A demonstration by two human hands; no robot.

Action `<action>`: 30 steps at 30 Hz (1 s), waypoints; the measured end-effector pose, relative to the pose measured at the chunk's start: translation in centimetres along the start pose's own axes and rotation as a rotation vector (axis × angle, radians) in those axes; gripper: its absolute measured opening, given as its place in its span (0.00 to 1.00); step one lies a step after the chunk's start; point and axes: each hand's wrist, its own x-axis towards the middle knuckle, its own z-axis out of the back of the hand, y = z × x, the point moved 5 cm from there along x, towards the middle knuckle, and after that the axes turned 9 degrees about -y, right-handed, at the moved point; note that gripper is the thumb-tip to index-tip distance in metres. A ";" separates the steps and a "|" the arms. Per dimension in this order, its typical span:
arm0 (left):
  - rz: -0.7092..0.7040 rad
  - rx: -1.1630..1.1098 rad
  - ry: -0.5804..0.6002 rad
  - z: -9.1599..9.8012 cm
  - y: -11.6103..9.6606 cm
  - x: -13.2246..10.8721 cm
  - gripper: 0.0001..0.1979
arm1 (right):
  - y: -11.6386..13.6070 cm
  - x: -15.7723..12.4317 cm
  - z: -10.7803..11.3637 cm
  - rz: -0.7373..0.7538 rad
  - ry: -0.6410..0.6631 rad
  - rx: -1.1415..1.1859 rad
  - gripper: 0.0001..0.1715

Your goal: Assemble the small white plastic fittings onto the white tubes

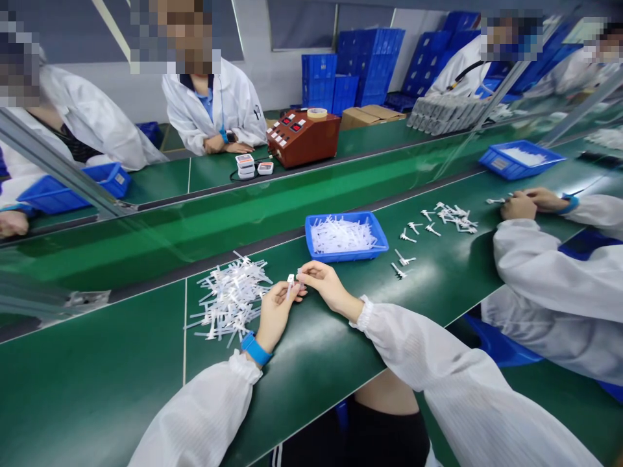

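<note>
My left hand (278, 307), with a blue band at its wrist, pinches a small white plastic fitting (291, 280) that has a translucent stem. Close against it, my right hand (325, 283) grips a small translucent tube piece (300, 279) between thumb and fingers; its exact shape is partly hidden. To the left of my hands lies a heap of white fittings with translucent stems (232, 298). Just beyond my right hand stands a blue tray (348, 255) filled with short translucent tubes (343, 233).
More white fittings (457, 217) lie scattered to the right, near a co-worker's hands (520, 206). A second blue tray (520, 171) stands farther right. Across the green divider are a red-brown control box (304, 139) and other people in white coats. Sloping metal posts (63, 165) flank the bench.
</note>
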 end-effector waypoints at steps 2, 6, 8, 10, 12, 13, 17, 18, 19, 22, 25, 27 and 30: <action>0.002 -0.018 0.004 0.0 0.0 0.0 0.11 | -0.1 0.0 0.0 -0.005 -0.002 0.008 0.13; 0.009 -0.062 0.022 -0.2 0.1 0.0 0.12 | -0.3 0.0 -0.2 -0.022 0.007 0.009 0.15; 0.017 -0.081 0.026 -0.2 0.1 0.0 0.12 | -0.3 0.0 -0.3 -0.036 0.017 0.010 0.15; 0.025 -0.093 0.026 -0.2 0.2 0.0 0.11 | -0.3 -0.1 -0.3 -0.045 0.022 0.012 0.16; 0.027 -0.098 0.023 -0.2 0.2 0.0 0.10 | -0.3 -0.1 -0.3 -0.046 0.018 0.012 0.16; 0.026 -0.097 0.022 -0.2 0.2 0.0 0.10 | -0.3 0.0 -0.2 -0.045 0.016 0.011 0.16; 0.021 -0.085 0.020 -0.2 0.2 0.1 0.09 | -0.4 0.0 -0.2 -0.046 0.013 0.003 0.16; 0.019 -0.082 0.021 -0.2 0.2 0.1 0.09 | -0.4 0.0 -0.2 -0.046 0.014 0.002 0.16; 0.016 -0.079 0.022 -0.2 0.2 0.1 0.09 | -0.4 0.0 -0.2 -0.045 0.014 0.002 0.16; 0.013 -0.078 0.023 -0.1 0.2 0.1 0.09 | -0.4 0.0 -0.2 -0.041 0.016 0.004 0.15; 0.015 -0.075 0.023 -0.1 0.4 0.1 0.09 | -0.3 0.0 -0.2 -0.031 0.019 0.008 0.15; 0.016 -0.069 0.021 -0.1 0.4 0.1 0.09 | -0.3 0.0 -0.3 -0.026 0.030 0.002 0.14; 0.022 -0.060 0.018 -0.1 0.3 0.1 0.10 | -0.3 -0.1 -0.4 -0.023 0.041 -0.011 0.15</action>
